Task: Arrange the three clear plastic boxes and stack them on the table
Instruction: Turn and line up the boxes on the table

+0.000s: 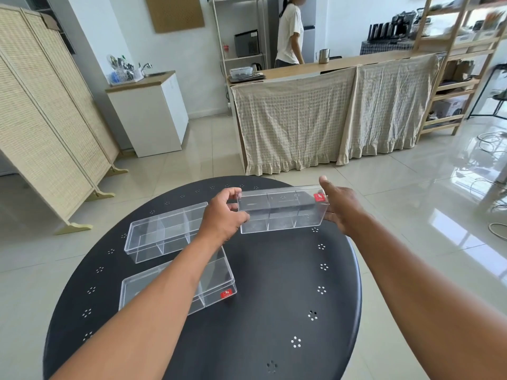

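Three clear plastic divided boxes are over a round black table. The far box, with a red label at its right corner, is held at both ends: my left hand grips its left end and my right hand presses on its right end. It seems slightly raised or tilted at the table's far side. A second box lies flat on the left. The third box, with a red label, lies nearer me, partly hidden under my left forearm.
The table has small perforated flower patterns and its edge curves close on the right. Beyond it are a tiled floor, a cloth-draped counter with a person behind it, a white cabinet, a woven screen and wooden shelves.
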A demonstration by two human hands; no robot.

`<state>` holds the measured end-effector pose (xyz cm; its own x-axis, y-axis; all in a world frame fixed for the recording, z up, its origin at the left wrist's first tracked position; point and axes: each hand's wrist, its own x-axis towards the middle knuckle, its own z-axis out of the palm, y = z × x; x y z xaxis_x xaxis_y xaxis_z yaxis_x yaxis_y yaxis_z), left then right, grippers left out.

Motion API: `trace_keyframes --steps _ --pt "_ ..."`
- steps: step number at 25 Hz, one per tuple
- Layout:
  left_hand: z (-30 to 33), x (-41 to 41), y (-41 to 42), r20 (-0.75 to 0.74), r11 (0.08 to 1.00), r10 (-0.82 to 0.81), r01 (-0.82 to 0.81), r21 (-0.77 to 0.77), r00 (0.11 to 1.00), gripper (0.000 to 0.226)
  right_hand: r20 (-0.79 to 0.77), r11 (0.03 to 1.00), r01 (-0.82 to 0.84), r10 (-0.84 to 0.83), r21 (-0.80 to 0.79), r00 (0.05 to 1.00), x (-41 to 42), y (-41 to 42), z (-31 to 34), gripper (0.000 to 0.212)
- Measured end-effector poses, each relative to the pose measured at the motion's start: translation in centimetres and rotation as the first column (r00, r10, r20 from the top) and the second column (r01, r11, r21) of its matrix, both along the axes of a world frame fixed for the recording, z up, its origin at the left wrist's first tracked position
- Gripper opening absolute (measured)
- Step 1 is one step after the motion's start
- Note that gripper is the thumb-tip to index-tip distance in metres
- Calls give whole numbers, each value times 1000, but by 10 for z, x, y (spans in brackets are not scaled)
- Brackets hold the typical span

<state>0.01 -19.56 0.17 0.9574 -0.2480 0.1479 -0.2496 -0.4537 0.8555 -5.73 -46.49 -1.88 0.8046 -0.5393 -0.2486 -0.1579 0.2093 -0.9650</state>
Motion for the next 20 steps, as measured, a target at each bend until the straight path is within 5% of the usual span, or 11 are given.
trace_keyframes --steps 8,14,16,20 --pt "-14 -10 3 -104 999 40 -40 6 994 57 28 985 172 -173 12 985 -7 19 -14 26" --pt "-11 -7 1 -283 972 107 -159 -171 953 11 49 991 131 -133 36 990 -23 22 -12 4" --pt "-12 -7 0 -283 979 116 -156 -127 952 1 67 993 120 -121 14 990 -29 20 -15 12" --pt "-18 -9 1 -294 996 91 -90 18 951 20 48 996 75 -73 -42 996 -42 19 -26 30"
